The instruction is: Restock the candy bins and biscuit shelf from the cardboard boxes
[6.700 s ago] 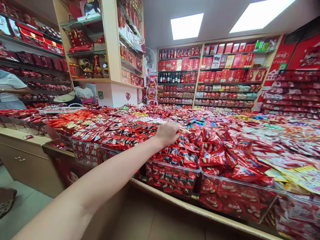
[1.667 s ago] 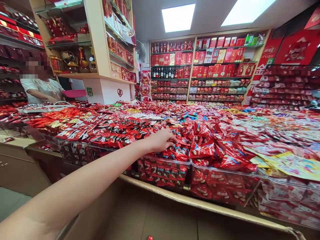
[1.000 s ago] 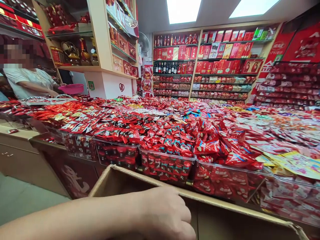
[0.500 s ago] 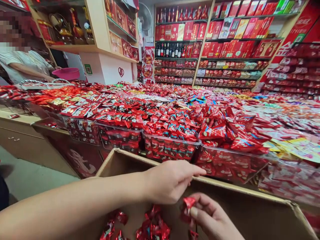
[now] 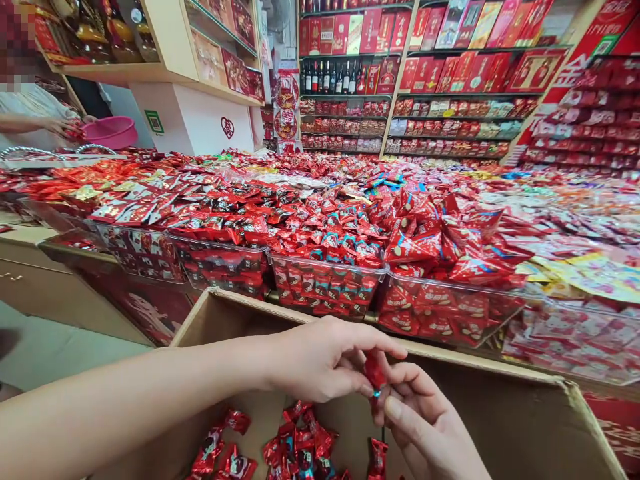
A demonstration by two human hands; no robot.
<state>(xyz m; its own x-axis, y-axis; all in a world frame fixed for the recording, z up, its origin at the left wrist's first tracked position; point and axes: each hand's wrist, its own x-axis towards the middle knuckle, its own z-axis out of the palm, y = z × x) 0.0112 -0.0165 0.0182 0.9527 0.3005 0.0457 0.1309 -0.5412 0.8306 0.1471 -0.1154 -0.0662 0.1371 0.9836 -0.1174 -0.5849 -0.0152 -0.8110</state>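
A small red wrapped candy (image 5: 373, 372) with a bit of blue on its wrapper is held between my two hands, above a cardboard box (image 5: 505, 393). My left hand (image 5: 320, 360) reaches in from the left, thumb and fingers closing on the candy from that side. From the right, the thumb and fingers of my right hand (image 5: 425, 417) grip its lower part. Inside the box lie more red wrapped candies (image 5: 305, 443), in a loose pile under my left wrist. A single candy (image 5: 377, 459) lies below my fingers. My forearm hides part of the box.
Beyond the box runs a row of clear plastic bins (image 5: 327, 283) heaped with wrapped sweets. Large triangular red packets (image 5: 420, 243) fill one bin. At the far left a person stands by a pink basin (image 5: 111, 132). Shelves of bottles and red boxes (image 5: 360, 37) line the back wall.
My left hand has come down to the candy in my right hand and now grips it too. The candy has risen slightly. The view has shifted a little.
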